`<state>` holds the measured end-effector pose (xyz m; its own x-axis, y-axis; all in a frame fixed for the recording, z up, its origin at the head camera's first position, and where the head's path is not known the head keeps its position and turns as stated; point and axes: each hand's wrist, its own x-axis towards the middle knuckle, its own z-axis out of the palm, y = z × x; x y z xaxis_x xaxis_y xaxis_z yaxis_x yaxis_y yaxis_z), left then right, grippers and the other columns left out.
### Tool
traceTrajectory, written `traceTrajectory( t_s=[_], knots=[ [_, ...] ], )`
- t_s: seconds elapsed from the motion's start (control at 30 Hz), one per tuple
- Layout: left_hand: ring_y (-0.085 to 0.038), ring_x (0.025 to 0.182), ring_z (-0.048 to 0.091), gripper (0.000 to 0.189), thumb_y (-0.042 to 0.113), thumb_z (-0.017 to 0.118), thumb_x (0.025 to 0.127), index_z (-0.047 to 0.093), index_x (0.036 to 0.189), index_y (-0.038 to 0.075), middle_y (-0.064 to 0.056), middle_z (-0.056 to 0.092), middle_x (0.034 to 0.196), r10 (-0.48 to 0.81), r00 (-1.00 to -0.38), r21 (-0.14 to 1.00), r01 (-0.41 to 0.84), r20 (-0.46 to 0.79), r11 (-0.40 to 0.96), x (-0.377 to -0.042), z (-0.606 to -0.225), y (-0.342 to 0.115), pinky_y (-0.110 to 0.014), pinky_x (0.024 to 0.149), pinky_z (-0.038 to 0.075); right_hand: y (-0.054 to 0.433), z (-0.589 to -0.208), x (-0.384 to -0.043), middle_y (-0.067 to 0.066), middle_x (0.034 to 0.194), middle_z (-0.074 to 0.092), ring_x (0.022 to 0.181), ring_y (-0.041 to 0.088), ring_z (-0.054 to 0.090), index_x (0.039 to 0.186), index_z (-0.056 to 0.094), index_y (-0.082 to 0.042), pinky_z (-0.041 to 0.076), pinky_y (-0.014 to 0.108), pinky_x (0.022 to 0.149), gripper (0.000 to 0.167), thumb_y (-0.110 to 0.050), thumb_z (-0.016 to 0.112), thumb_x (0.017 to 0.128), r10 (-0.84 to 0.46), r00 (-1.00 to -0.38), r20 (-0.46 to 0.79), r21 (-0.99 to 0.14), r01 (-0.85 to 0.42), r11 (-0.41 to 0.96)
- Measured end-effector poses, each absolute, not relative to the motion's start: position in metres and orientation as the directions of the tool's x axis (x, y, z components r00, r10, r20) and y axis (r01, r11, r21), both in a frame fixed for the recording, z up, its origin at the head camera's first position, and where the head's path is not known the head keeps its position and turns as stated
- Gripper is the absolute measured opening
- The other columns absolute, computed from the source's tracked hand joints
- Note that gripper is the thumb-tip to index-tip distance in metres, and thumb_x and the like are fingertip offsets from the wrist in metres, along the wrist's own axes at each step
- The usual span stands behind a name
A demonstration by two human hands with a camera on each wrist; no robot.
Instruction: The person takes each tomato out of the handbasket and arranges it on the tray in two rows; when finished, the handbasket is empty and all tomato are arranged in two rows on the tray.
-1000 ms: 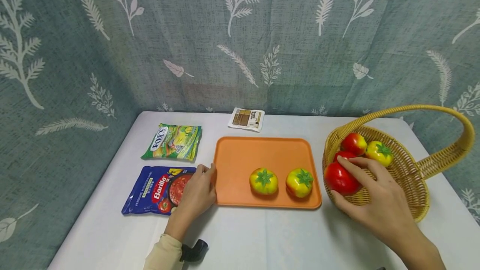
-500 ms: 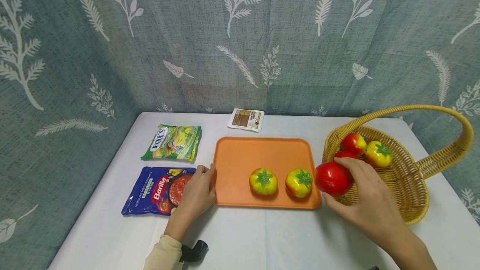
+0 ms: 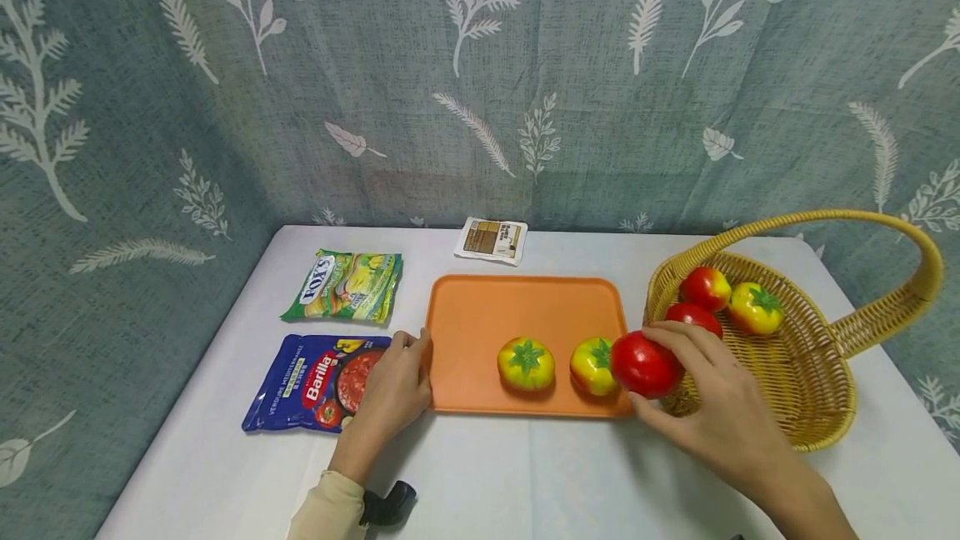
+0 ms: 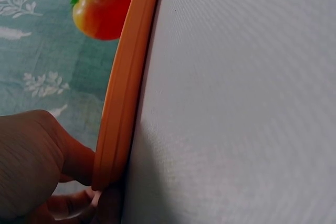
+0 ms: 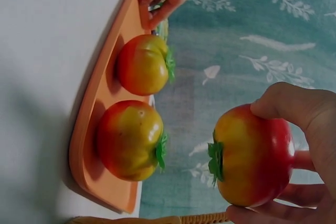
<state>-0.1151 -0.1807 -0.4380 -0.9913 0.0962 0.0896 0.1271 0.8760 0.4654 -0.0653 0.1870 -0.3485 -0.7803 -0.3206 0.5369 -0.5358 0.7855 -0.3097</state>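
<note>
My right hand [image 3: 723,407] holds a glossy tomato [image 3: 645,365] between thumb and fingers, above the right end of an orange tray [image 3: 480,307]. The right wrist view shows this tomato [image 5: 254,156] red on the hand's side and yellow round its green leaves, which point away from the palm. Two yellow-red tomatoes lie on the tray, one near the middle [image 3: 526,363] and one farther right [image 3: 591,367], which the held one partly overlaps in the head view. At the tray's left edge, my left hand [image 3: 397,377] pinches the rim [image 4: 118,114], thumb and fingers on either side.
A wicker basket [image 3: 806,357] with a tall handle stands right of the tray, with several tomatoes [image 3: 705,288] inside. On the left lie a green FOX'S bag [image 3: 348,283] and a blue Barilla pouch [image 3: 300,382]. A small white-and-brown packet [image 3: 492,240] lies behind the tray.
My right hand has moved left with the tomato, from over the basket's near-left rim to over the tray's right end. My left hand has stayed at the tray edge.
</note>
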Motion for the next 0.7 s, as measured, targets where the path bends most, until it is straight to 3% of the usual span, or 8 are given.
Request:
traceTrajectory(
  t_s=[0.07, 0.1, 0.17, 0.27, 0.37, 0.7],
  knots=[
    [-0.025, 0.082, 0.054, 0.058, 0.001, 0.071, 0.083, 0.056, 0.139, -0.003, -0.018, 0.055, 0.110, 0.100, -0.991, 0.467, 0.132, 0.093, 0.874, -0.115, -0.438, -0.181, -0.043, 0.076, 0.055, 0.186, -0.349, -0.066, 0.003, 0.127, 0.060, 0.113, 0.018, 0.056, 0.123, 0.065, -0.011, 0.029, 0.009, 0.100, 0.068, -0.026, 0.091, 0.062, -0.325, -0.776, 0.541, -0.318, -0.547, 0.774],
    [-0.025, 0.082, 0.054, 0.058, 0.001, 0.071, 0.083, 0.056, 0.139, -0.003, -0.018, 0.055, 0.110, 0.099, -0.991, 0.467, 0.132, 0.095, 0.874, -0.115, -0.438, -0.181, -0.044, 0.077, 0.055, 0.185, -0.350, -0.066, 0.003, 0.127, 0.060, 0.113, 0.019, 0.056, 0.123, 0.066, -0.011, 0.029, 0.009, 0.101, 0.068, -0.027, 0.091, 0.062, -0.329, -0.773, 0.542, -0.319, -0.552, 0.771],
    [-0.025, 0.083, 0.054, 0.058, 0.001, 0.071, 0.083, 0.056, 0.139, -0.003, -0.018, 0.055, 0.110, 0.100, -0.990, 0.466, 0.134, 0.095, 0.875, -0.115, -0.438, -0.181, -0.044, 0.077, 0.055, 0.184, -0.350, -0.066, 0.003, 0.127, 0.060, 0.113, 0.019, 0.056, 0.124, 0.066, -0.012, 0.035, 0.014, 0.101, 0.068, -0.028, 0.090, 0.063, -0.334, -0.771, 0.543, -0.313, -0.555, 0.771],
    [-0.025, 0.083, 0.054, 0.057, 0.001, 0.071, 0.084, 0.056, 0.139, -0.004, -0.018, 0.055, 0.110, 0.101, -0.990, 0.465, 0.134, 0.096, 0.875, -0.115, -0.439, -0.181, -0.044, 0.077, 0.055, 0.182, -0.351, -0.067, 0.004, 0.127, 0.060, 0.113, 0.020, 0.057, 0.124, 0.067, -0.013, 0.049, 0.032, 0.097, 0.068, -0.030, 0.090, 0.063, -0.346, -0.768, 0.538, -0.296, -0.557, 0.776],
    [-0.025, 0.083, 0.054, 0.057, 0.002, 0.071, 0.084, 0.056, 0.139, -0.004, -0.018, 0.055, 0.110, 0.099, -0.991, 0.466, 0.132, 0.095, 0.875, -0.115, -0.439, -0.181, -0.044, 0.078, 0.054, 0.180, -0.352, -0.068, 0.005, 0.126, 0.060, 0.112, 0.021, 0.057, 0.124, 0.067, -0.012, 0.054, 0.049, 0.088, 0.068, -0.029, 0.091, 0.062, -0.358, -0.765, 0.535, -0.286, -0.563, 0.776],
    [-0.025, 0.085, 0.053, 0.059, 0.003, 0.072, 0.084, 0.055, 0.140, -0.002, -0.017, 0.055, 0.111, 0.092, -0.993, 0.483, 0.119, 0.078, 0.867, -0.114, -0.437, -0.181, -0.043, 0.079, 0.054, 0.170, -0.352, -0.069, 0.007, 0.127, 0.060, 0.111, 0.022, 0.057, 0.124, 0.067, -0.013, 0.056, 0.051, 0.083, 0.069, -0.029, 0.092, 0.062, -0.380, -0.759, 0.528, -0.295, -0.584, 0.756]
  ],
)
